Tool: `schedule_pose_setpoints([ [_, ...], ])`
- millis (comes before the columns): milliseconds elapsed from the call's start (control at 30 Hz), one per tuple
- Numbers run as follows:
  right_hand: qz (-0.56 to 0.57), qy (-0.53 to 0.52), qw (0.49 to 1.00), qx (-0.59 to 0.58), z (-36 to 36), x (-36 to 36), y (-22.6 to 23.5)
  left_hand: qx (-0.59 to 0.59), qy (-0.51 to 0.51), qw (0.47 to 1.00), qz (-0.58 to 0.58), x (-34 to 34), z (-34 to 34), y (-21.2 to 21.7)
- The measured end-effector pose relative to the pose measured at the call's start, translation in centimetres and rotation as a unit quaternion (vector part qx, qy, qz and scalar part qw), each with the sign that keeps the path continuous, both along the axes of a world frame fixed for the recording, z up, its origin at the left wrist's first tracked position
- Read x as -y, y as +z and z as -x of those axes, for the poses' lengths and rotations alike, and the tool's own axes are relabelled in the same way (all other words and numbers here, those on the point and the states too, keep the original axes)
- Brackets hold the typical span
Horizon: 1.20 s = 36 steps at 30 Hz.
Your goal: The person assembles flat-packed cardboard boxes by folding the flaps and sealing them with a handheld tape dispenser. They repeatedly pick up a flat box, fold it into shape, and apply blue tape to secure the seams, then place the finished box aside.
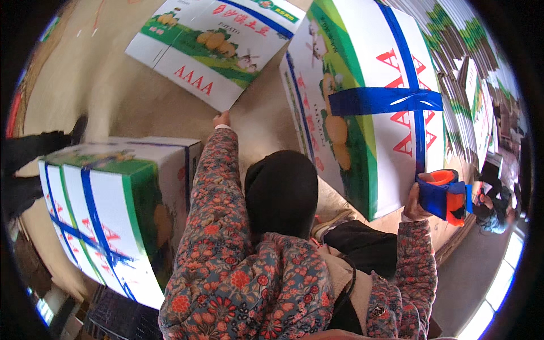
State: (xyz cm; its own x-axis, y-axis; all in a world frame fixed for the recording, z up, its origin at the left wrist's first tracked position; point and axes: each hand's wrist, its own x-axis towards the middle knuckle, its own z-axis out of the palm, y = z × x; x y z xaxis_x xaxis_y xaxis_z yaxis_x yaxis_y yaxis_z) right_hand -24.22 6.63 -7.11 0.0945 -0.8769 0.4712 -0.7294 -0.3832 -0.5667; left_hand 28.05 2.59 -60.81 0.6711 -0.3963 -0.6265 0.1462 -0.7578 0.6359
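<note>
My left hand [222, 119] reaches forward and its closed fingers grip the near corner of a printed cardboard carton [218, 45], white and green with potato pictures. In my right hand [416, 205] is a tape dispenser [445, 195], orange and blue, with a roll of blue tape. The dispenser is beside the lower edge of a tall carton [362, 102] on the right. Blue tape [391, 101] crosses that carton's white face in both directions.
Another taped carton [102, 209] stands at the left, beside a person's dark-clad legs [42, 153]. Stacked flat cardboard [453, 85] fills the far right. Another person [496, 204] is at the right edge. The floor [85, 73] is tan.
</note>
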Motion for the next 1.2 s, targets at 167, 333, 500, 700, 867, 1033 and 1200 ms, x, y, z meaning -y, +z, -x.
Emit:
schedule_pose_setpoints([
  [167, -0.001, 0.019, 0.999, -0.025, 0.0, 0.0, 0.4, -0.085, 0.153, 0.984, 0.016, 2.6, 0.0, 2.1],
  [333, -0.028, 0.003, 0.999, -0.033, 0.4, -0.2, 0.4, -0.306, 0.238, 0.897, 0.211, 2.6, 0.8, 9.9],
  [500, -0.012, 0.014, 0.998, -0.058, 0.4, -0.1, 0.5, -0.311, 0.16, 0.9, 0.262, 5.6, 0.5, 17.9],
  [700, -0.001, -0.019, 0.992, 0.126, -0.5, -0.1, -0.1, -0.315, 0.107, 0.87, 0.364, 9.4, -0.9, 31.9],
  [867, 0.04, 0.007, 0.993, 0.108, -0.1, 0.3, -1.2, -0.372, 0.148, 0.781, 0.479, 10.7, -2.6, 50.7],
  [1033, 0.177, -0.041, 0.983, -0.006, 0.7, 1.0, -2.3, -0.62, -0.021, 0.588, 0.518, 3.6, 1.3, 65.6],
  [1200, 0.055, -0.102, 0.993, 0.002, -0.3, 1.0, 0.6, -0.69, 0.031, 0.487, 0.535, -7.4, 14.6, 67.2],
])
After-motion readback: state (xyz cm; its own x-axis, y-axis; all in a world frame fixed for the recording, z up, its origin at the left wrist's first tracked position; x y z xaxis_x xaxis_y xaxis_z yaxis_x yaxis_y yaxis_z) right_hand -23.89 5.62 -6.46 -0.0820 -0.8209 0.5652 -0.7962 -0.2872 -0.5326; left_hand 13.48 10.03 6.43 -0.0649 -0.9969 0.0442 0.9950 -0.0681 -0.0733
